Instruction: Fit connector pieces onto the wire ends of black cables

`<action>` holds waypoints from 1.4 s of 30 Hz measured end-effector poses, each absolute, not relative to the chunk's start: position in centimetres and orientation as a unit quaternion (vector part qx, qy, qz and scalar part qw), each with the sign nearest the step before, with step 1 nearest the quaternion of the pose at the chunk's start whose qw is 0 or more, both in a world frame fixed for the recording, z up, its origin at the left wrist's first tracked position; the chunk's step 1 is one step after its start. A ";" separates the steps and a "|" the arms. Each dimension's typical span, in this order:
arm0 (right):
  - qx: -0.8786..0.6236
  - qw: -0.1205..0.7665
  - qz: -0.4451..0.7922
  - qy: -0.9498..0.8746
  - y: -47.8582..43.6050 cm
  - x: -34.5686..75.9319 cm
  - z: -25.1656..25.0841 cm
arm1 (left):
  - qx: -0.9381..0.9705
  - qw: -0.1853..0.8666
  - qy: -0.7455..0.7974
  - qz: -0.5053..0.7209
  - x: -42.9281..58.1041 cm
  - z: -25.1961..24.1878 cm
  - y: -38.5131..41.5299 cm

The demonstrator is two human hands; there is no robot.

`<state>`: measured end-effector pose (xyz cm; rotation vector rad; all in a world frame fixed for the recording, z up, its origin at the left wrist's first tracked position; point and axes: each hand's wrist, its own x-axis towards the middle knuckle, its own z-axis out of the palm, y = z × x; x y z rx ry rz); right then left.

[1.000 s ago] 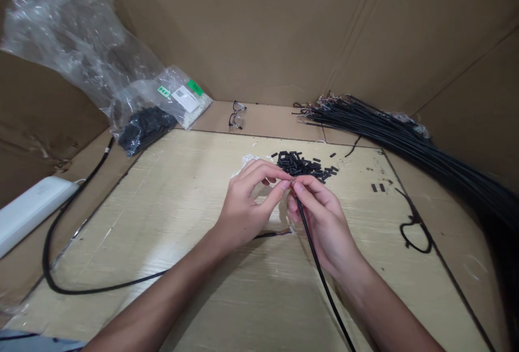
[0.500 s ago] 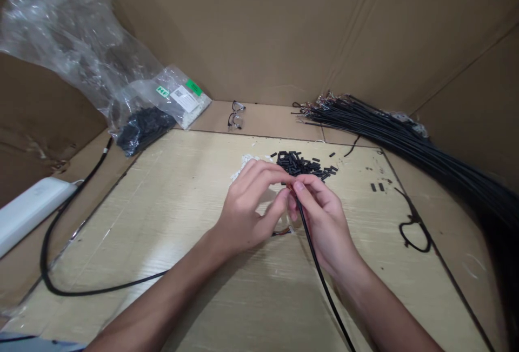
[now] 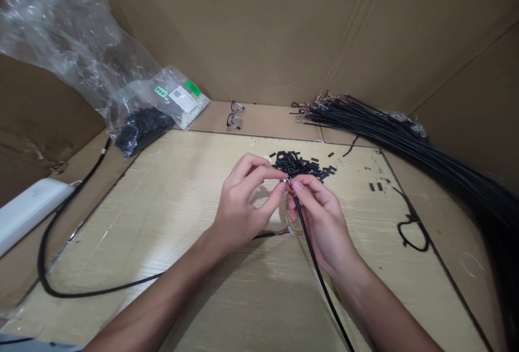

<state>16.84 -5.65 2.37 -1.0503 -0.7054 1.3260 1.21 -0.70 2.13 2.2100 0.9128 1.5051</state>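
My right hand [image 3: 320, 217] pinches the end of a thin black cable [image 3: 320, 279] that runs down toward the bottom edge. My left hand [image 3: 243, 206] meets it fingertip to fingertip, thumb and forefinger pinched at the cable's bare wire tips [image 3: 288, 185]; what it holds there is too small to make out. Just behind both hands lies a heap of short black tube pieces [image 3: 302, 164]. The cable's other end, with coloured wire tips [image 3: 286, 231], lies on the board under my hands.
A pale wooden board [image 3: 182, 222] lies inside cardboard walls. A big bundle of black cables [image 3: 425, 152] runs along the right. Plastic bags [image 3: 138, 108] of black parts sit at the back left, a white power strip [image 3: 28, 211] at the left, and small cable loops [image 3: 413, 233] at the right.
My left thumb and forefinger have shifted slightly at the cable's tip; both hands stay in the same place. The view has drifted a little.
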 end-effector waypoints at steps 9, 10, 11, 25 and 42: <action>-0.562 0.569 0.407 -0.442 -5.9 16.8 1.4 | 0.794 0.212 0.268 0.504 1.3 2.1 -0.9; -0.572 0.560 0.377 -0.466 -5.9 16.8 1.3 | 0.788 0.220 0.280 0.502 1.3 2.0 -0.9; -0.578 0.553 0.351 -0.487 -5.9 16.8 1.3 | 0.782 0.228 0.295 0.499 1.4 1.9 -0.9; -0.501 0.547 0.503 -0.445 -5.5 17.8 2.4 | 0.595 0.546 0.348 0.475 1.6 1.9 -0.6; -0.377 0.470 0.761 -0.241 -4.9 19.0 3.7 | 0.492 0.694 0.317 0.420 1.3 2.5 -0.4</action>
